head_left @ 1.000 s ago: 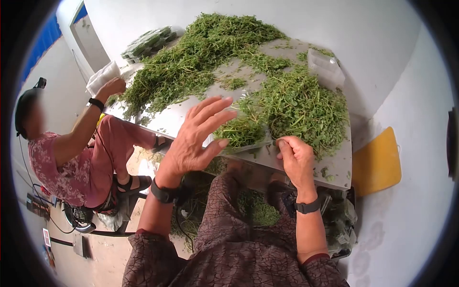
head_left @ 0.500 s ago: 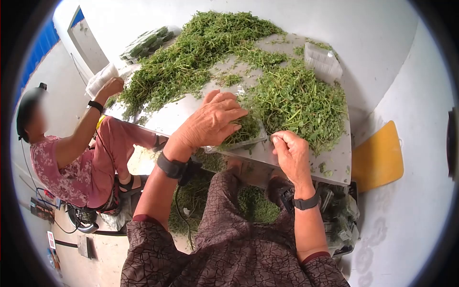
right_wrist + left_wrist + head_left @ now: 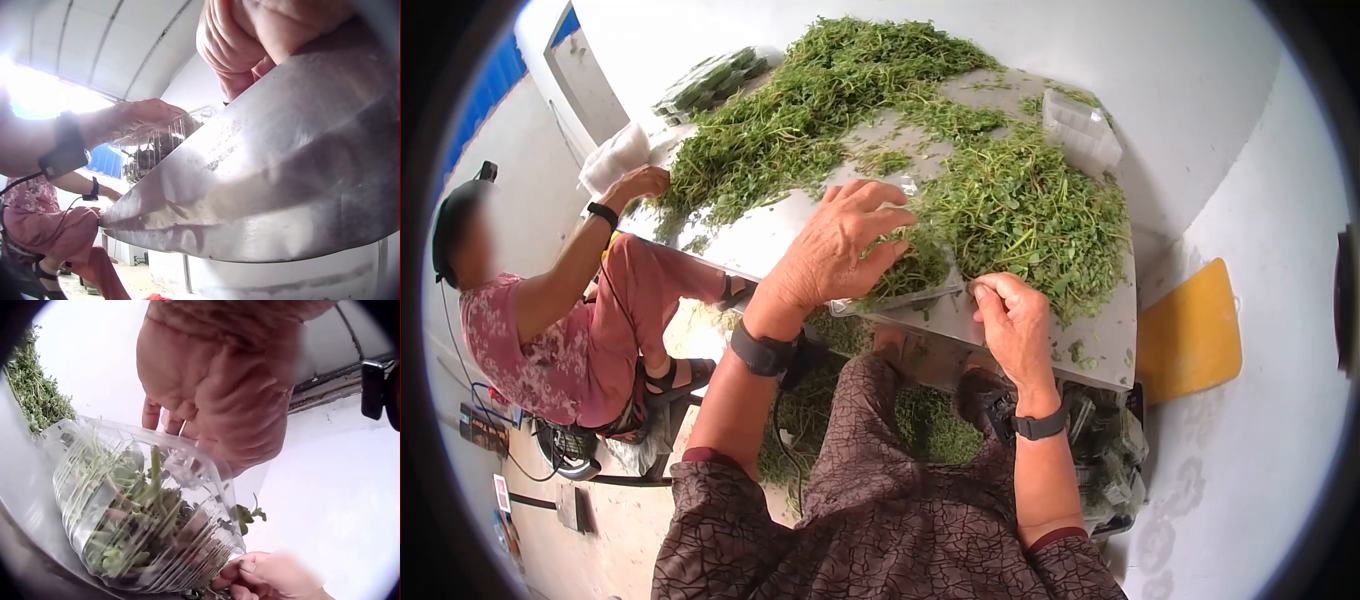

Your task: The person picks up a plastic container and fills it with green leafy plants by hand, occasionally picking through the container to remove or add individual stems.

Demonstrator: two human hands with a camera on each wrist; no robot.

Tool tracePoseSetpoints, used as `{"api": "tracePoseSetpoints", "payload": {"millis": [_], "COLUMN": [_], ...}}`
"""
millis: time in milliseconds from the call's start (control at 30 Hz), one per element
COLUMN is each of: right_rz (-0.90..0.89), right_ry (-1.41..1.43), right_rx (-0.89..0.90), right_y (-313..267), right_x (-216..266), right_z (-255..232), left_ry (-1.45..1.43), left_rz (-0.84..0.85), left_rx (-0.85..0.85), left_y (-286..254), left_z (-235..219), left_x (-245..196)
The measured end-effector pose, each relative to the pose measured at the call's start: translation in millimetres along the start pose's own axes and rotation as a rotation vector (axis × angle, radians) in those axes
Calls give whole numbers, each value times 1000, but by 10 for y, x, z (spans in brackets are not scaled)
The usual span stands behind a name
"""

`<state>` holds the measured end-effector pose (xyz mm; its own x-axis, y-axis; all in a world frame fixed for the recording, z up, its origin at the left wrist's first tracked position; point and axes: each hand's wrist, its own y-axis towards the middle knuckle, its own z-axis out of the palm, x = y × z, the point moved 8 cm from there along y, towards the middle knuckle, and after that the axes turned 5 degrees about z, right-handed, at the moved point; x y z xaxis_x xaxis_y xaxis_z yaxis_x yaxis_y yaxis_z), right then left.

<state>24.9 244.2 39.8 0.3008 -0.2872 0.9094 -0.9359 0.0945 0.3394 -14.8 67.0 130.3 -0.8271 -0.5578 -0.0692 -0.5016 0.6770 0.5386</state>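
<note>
Bent fingers of my left hand reach over a clear plastic box of leafy greens at the table's front edge. Through the box wall in the left wrist view, stems and leaves show. The palm of the left hand is above the rim, fingertips partly hidden. Beside the box's right corner is my right hand, thumb and forefinger together, other fingers curled; whether a stem lies between the tips I cannot tell. The right wrist view shows this right hand by the metal table edge.
Large heaps of greens cover much of the table. Empty clear boxes stand at the back right, filled boxes at the back left. A person sits at the left. A yellow board leans at the right.
My left hand has come down from above the box, and its spread fingers have bent over the greens. My right hand has shifted only slightly beside the corner.
</note>
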Motion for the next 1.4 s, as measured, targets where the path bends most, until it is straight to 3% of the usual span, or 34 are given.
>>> {"api": "tracePoseSetpoints", "payload": {"millis": [33,267,367,467,533,667,733,833,967,1167,1400], "right_rz": [-7,-4,0,9,6,-11,-14,-7,-21,-30,-6], "right_ry": [3,7,14,-5,0,36,20,13,-3,-27,-17], "right_rx": [-7,-4,0,11,5,-9,-19,-19,-13,-19,-4], "right_y": [2,-2,-1,4,4,13,12,9,9,2,5], "right_x": [4,10,6,-5,-6,3,9,12,23,34,16], "right_z": [-1,-3,-3,6,4,6,-4,-2,2,-2,1], "left_ry": [-20,14,-12,80,179,103,33,-63,-112,-94,-132], "left_rz": [97,148,76,-48,-94,-257,-248,-223,-47,-53,-55], "left_rx": [-27,103,75,158,68,98,-97,-208,-181,-56,-43], "left_y": [4,-32,-10,35,43,37,17,-46,-109,-201,-173], "left_z": [-30,226,214,309,337,391,199,-21,-165,13,40], "left_x": [-53,-125,-111,-64,-8,92,50,30,-152,-130,-177]}}
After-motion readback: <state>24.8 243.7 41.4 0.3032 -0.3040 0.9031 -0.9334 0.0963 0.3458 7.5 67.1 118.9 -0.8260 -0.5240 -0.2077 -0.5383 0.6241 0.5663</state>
